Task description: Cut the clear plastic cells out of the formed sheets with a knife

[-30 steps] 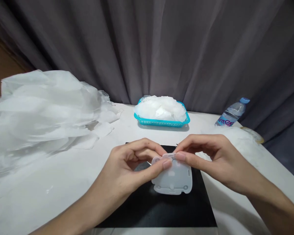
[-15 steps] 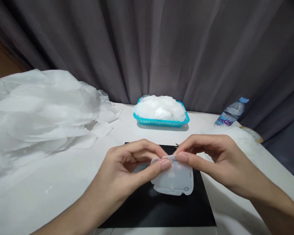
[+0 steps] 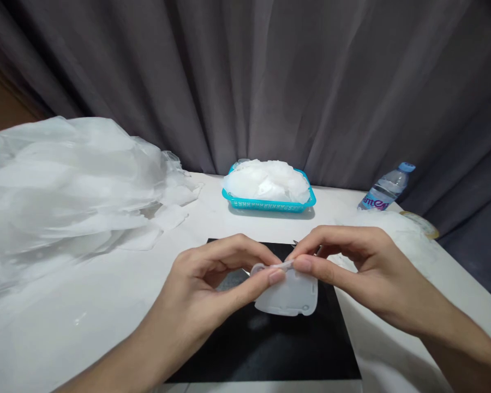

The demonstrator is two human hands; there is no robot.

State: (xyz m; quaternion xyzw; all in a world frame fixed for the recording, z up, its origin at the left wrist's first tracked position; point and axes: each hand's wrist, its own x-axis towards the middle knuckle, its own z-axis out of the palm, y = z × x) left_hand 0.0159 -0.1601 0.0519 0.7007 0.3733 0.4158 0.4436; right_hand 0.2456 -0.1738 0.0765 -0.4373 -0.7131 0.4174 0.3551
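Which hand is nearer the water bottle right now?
Right. The right hand is in front of the water bottle, pinching the frosted plastic piece; the left hand is farther off to the left, pinching the same piece.

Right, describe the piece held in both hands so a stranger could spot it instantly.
On the white table lies a black mat. Above it, the left hand and right hand pinch the far edge of a translucent plastic piece. Its rounded corners and notched edge set it apart from the loose white sheets.
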